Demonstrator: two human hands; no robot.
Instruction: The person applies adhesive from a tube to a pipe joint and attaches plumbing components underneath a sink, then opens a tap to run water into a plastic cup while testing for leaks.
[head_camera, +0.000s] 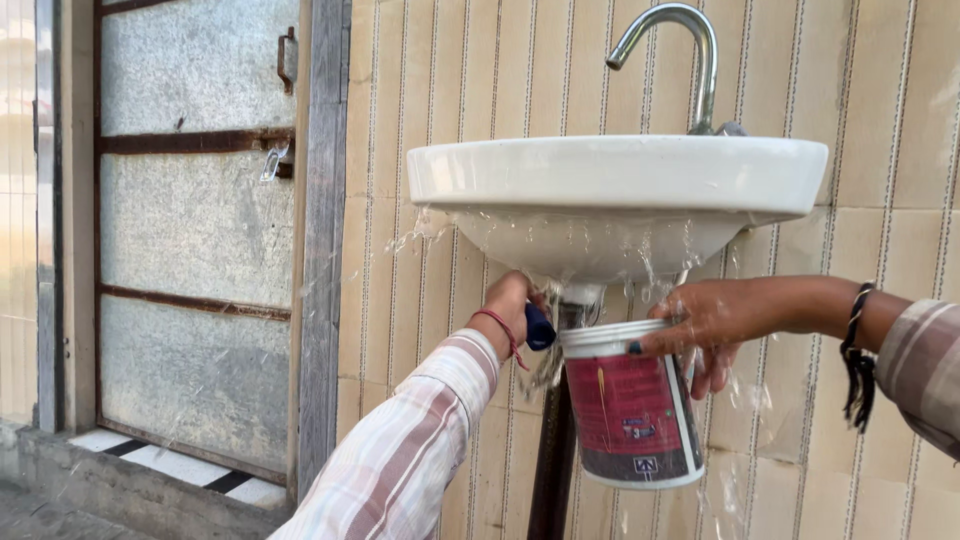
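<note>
- Room under the basin (615, 175) is tight; left hand (510, 305) is up against the drain fitting (580, 295) below the bowl, right hand (700, 320) just beside it; open air below and to the right of the forearms; the dark pedestal pipe (553, 450) runs down between the arms.
- Left hand is closed around a blue handle (540, 327), apparently a tool; its working end is hidden behind the drain.
- Right hand grips the tub (630, 405) by its rim, thumb over the lip, fingers down the far side; tub is white plastic with a red and dark label, upright, rim just under the drain; contents not visible from this angle.
- Water streams and splashes off the underside of the basin over both hands and the tub.
- Curved metal tap (690, 55) sits atop the basin; ribbed beige tile wall (420, 90) behind.
- Metal door (195, 230) with rusty crossbars stands well left, clear of the arms; striped step (170, 462) below it.
</note>
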